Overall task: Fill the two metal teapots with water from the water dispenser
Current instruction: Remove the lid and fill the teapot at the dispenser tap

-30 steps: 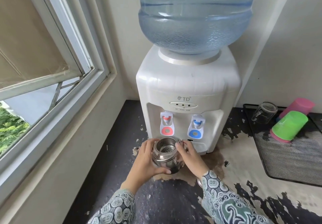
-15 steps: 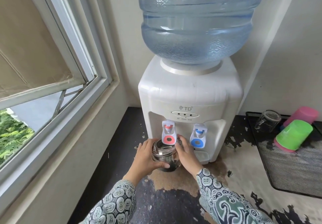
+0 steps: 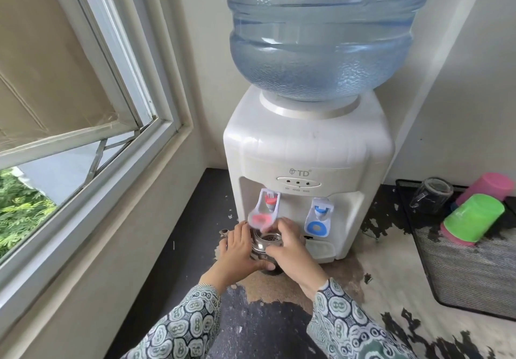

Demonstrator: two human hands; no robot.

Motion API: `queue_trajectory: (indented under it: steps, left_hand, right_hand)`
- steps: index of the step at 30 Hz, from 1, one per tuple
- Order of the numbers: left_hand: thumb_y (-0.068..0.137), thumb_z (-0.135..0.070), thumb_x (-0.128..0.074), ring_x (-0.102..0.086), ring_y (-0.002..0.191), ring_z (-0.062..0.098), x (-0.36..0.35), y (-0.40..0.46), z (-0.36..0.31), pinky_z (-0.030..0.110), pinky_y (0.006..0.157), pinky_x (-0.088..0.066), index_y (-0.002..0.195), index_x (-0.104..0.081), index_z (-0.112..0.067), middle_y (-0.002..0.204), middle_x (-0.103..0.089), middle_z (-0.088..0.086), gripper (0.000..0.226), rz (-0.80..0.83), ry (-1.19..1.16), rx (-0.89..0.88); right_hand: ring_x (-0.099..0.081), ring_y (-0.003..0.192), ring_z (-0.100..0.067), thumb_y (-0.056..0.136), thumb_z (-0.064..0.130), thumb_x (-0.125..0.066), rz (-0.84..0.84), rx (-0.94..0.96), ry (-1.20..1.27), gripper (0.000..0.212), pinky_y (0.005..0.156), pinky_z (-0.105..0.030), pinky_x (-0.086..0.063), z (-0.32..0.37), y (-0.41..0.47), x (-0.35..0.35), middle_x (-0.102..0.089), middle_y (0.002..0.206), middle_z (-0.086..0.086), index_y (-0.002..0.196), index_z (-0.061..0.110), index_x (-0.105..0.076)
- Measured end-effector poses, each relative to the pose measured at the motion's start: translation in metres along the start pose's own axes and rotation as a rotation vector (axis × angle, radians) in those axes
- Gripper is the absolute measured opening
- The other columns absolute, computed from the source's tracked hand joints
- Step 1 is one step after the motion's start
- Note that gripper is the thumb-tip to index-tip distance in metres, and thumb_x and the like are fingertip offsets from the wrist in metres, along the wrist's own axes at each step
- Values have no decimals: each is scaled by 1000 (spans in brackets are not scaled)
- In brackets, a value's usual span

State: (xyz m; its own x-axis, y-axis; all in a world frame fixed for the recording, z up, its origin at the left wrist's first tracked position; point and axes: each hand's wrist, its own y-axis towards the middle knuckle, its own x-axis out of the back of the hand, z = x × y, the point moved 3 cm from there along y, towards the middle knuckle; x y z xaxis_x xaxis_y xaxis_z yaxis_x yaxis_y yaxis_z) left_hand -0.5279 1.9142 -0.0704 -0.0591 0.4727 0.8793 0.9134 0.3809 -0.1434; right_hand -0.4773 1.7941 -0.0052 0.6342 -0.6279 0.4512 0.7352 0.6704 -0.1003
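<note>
A small metal teapot (image 3: 265, 244) with a strainer in its open mouth sits under the red tap (image 3: 262, 213) of the white water dispenser (image 3: 307, 149). My left hand (image 3: 237, 252) grips the teapot's left side, its spout poking out past my fingers. My right hand (image 3: 290, 252) holds the right side, fingers reaching up to the red lever, which looks blurred and tilted. A blue tap (image 3: 318, 216) is to the right. A large water bottle (image 3: 321, 32) stands on top. Only one teapot is in view.
A window frame (image 3: 117, 146) and wall close off the left. A black mesh tray (image 3: 460, 269) at right holds a glass mug (image 3: 431, 195), a green cup (image 3: 474, 219) and a pink cup (image 3: 488, 188). The counter (image 3: 363, 289) surface is worn and peeling.
Both hands have carried the teapot forward and up under the red tap. The red lever is now tilted and blurred, with my right fingers against it.
</note>
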Motion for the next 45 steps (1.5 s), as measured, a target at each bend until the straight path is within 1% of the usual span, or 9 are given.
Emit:
queue_trajectory:
  steps: [2,5,7,9,12,21,28,34,45]
  left_hand:
    - [68,-65,-64,-18,138,18,3,0,-1,42,113,-15,143,-12,-18,146,-19,-1,102,6,-2,-5]
    - [66,-65,-67,-19,137,16,5,-1,-1,42,113,-15,143,-14,-21,146,-21,-3,103,7,-17,-2]
    - [65,-66,-67,-20,137,17,4,-1,0,43,113,-16,143,-14,-22,147,-21,-3,104,9,-16,4]
    - [64,-69,-65,-19,138,18,4,0,1,45,113,-16,143,-14,-22,148,-20,-3,106,15,-3,7]
    - [62,-73,-63,-19,138,19,4,2,2,47,113,-18,143,-14,-23,149,-20,-3,107,27,8,6]
    - [61,-76,-61,-22,137,19,6,2,3,49,110,-23,142,-15,-27,146,-22,-4,105,43,25,5]
    - [63,-77,-57,-26,136,20,14,3,0,46,111,-25,142,-16,-24,146,-25,-2,104,58,122,-26]
    - [65,-78,-54,-28,135,20,19,5,-2,43,111,-24,143,-16,-22,145,-27,-2,103,91,159,-32]
    - [66,-77,-53,-27,136,22,24,9,-1,47,114,-24,146,-13,-24,148,-26,0,103,153,190,-37]
  right_hand:
    - [-29,124,-15,80,4,-53,-17,77,69,23,109,-37,-26,5,-5,5,-36,113,17,101,15,-52]
    - [-25,128,-16,82,7,-54,-96,103,-84,28,106,-29,-21,-8,-4,12,-34,126,2,109,14,-49]
    - [-29,126,-18,85,7,-51,-80,79,-186,34,101,-21,-20,-26,-6,11,-34,128,-5,117,12,-44]
    - [-35,124,-16,86,7,-51,-32,67,-193,41,102,-18,-23,-42,-9,7,-35,132,-6,125,15,-39]
    - [-27,132,-10,88,12,-52,-52,103,-192,53,105,-13,-17,-52,-12,5,-31,144,0,136,22,-31]
    - [-20,139,-12,91,20,-49,-23,88,-188,59,110,-25,-19,-58,-9,5,-20,153,6,141,34,-21]
    - [-20,140,-15,91,22,-49,-6,88,-196,62,114,-32,-23,-59,-9,5,-16,155,5,142,35,-17]
    - [-23,138,-13,92,27,-47,-14,91,-252,59,109,-30,-27,-57,-6,8,-19,154,7,142,35,-16]
    - [-26,138,-14,93,30,-42,-23,94,-394,61,102,-36,-41,-54,-8,11,-17,155,9,143,38,-7]
